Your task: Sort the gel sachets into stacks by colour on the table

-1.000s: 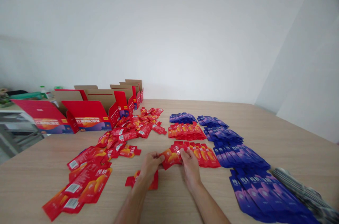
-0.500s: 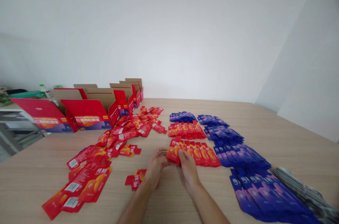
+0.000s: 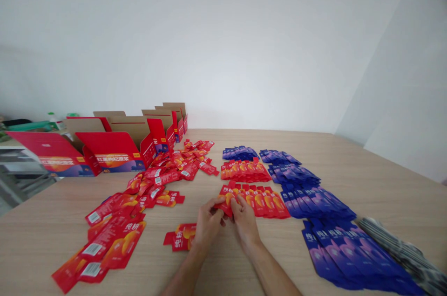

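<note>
Between my two hands is a red sachet [image 3: 226, 192] with orange fruit printed on it, at the left end of an overlapping row of red sachets [image 3: 267, 202]. My left hand [image 3: 208, 222] is closed on its lower left edge. Thumb and fingers of my right hand [image 3: 245, 222] pinch its lower right side. My fingers cover the sachet's bottom part. Just left of my left wrist, another red sachet [image 3: 183, 237] lies flat on the wooden table [image 3: 223, 270].
Loose red sachets [image 3: 118, 240] are heaped along the left. Behind them stand open red cartons [image 3: 115, 154]. A second red row [image 3: 244, 171] lies farther back. Fanned purple-blue sachets [image 3: 317, 200] fill the right side, beside a striped cloth-like bundle [image 3: 401, 249].
Both hands have shifted slightly, and the held sachet now lies lower and more tilted against the left end of the row. The view has moved a little too.
</note>
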`<control>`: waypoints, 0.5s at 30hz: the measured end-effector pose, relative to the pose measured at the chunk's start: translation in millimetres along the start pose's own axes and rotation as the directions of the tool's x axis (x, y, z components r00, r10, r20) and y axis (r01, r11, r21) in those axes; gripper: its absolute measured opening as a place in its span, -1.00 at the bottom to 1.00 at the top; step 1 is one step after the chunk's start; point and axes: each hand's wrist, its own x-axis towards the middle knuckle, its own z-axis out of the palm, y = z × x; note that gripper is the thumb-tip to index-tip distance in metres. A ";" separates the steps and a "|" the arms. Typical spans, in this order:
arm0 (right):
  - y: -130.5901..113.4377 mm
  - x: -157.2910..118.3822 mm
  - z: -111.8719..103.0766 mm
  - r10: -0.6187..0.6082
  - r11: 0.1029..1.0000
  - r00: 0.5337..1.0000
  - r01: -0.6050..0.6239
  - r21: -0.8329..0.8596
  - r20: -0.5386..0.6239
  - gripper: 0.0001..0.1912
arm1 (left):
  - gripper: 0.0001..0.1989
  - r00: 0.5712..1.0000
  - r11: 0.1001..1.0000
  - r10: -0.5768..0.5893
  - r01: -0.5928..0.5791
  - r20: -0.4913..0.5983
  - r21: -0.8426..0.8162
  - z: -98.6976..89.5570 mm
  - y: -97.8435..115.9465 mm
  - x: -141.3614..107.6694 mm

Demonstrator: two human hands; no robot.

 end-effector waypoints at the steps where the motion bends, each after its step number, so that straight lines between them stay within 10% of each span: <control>1: 0.3 -0.4 0.1 0.001 1.000 1.000 -0.001 -0.011 0.022 -0.46 | -0.66 0.999 0.999 0.003 -0.002 -0.034 0.039 1.1 -0.7 -0.4; 15: 3.5 6.9 -12.9 -0.092 0.969 0.996 0.085 -0.233 -0.020 -0.29 | -0.74 0.995 0.985 0.061 -0.072 0.076 0.155 0.0 -2.7 -3.2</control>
